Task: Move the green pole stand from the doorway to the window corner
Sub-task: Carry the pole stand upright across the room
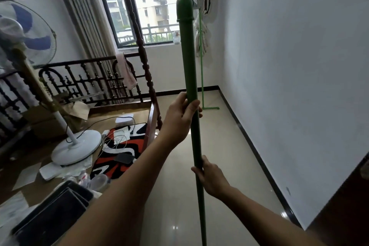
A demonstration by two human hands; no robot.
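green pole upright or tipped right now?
Near upright, leaning slightly. The green pole runs almost vertically through the view, left hand gripping above the right hand. Its base is out of view.

floor (199,166) ahead open to window corner | bed frame (143,62) L | wall (289,66) R

The pole stand (189,62) stood upright at centre, the window (151,6) behind it. A fan (26,32) stood left on the floor (219,146); the wall (289,46) ran along the right.
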